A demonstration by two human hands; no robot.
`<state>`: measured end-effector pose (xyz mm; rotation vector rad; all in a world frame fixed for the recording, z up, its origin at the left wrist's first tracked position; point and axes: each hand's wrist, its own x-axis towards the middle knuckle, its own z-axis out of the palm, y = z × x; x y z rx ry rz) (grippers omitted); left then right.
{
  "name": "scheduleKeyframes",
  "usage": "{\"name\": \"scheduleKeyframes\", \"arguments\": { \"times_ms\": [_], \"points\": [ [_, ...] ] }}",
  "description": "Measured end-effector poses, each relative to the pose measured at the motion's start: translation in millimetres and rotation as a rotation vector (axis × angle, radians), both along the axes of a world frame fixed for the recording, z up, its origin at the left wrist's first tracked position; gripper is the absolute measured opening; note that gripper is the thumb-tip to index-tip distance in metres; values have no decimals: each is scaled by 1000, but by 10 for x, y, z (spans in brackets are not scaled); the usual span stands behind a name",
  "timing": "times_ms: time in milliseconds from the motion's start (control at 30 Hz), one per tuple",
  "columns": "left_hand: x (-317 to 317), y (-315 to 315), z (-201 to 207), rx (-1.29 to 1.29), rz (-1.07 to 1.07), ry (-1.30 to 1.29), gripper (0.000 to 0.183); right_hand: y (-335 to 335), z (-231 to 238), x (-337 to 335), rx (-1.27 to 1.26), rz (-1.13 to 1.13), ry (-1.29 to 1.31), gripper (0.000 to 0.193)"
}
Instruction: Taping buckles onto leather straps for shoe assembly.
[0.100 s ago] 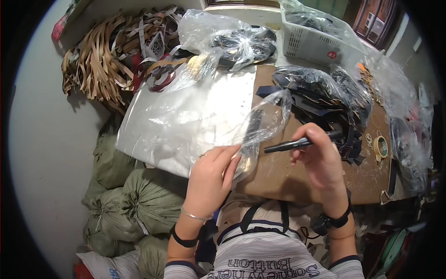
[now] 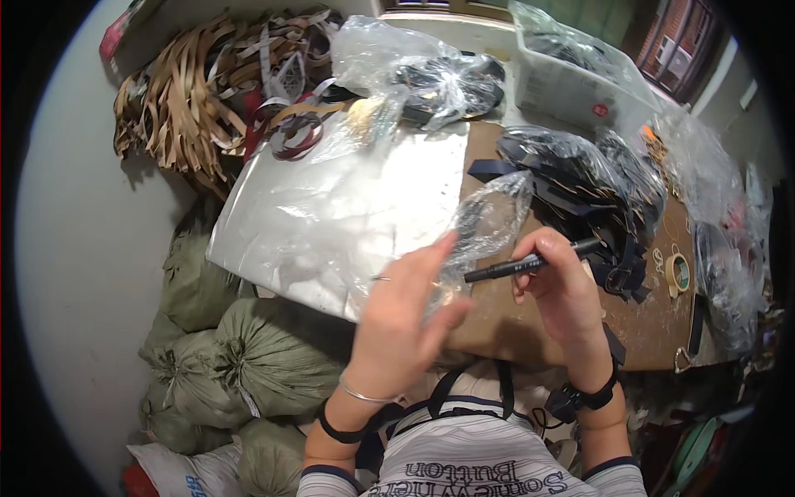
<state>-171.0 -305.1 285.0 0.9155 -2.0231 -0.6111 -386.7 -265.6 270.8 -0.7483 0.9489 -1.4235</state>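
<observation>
A black marker pen [image 2: 501,271] rests in my right hand [image 2: 563,302], held between thumb and fingers with its tip end pointing left. My left hand [image 2: 402,306] is slightly blurred, fingers stretched and thumb apart, with nothing seen in it. It hovers over the near edge of a clear plastic bag [image 2: 503,207]; whether it touches the bag I cannot tell. The bag lies partly on a shiny silvery sheet [image 2: 422,166] and partly on the brown tabletop [image 2: 505,331]. Beyond my right hand, dark strap pieces [image 2: 580,195] lie heaped, partly under clear plastic.
Tan straps [image 2: 178,108] hang in a thick bundle at the far left. A white crate [image 2: 555,91] and a bagged dark bundle [image 2: 451,87] stand at the back. A tape roll [image 2: 677,273] lies at the right. Green sacks [image 2: 281,356] fill the floor at left.
My left hand has come off the bag's near edge, moving right with its fingers opening out. The marker pen stays in my right hand. The whole view has shifted slightly.
</observation>
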Motion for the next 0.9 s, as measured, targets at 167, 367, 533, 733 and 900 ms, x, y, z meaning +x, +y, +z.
{"name": "scheduleKeyframes", "arguments": {
  "times_ms": [167,367,533,733,900],
  "points": [
    [89,104,-166,71,-192,-160,18,-49,202,314,125,-32,320,36],
    [939,175,127,1054,-785,288,29,-399,811,-355,-346,-243,-75,38],
    [470,-328,68,315,122,134,25,-913,144,885,-195,-22,-261,28],
    [665,-791,-1165,220,363,-414,79,-1353,-1037,1114,126,35,90,24],
    [854,-685,-1315,223,270,-366,108,-1150,-986,1189,74,101,571,18]
  ]
}}
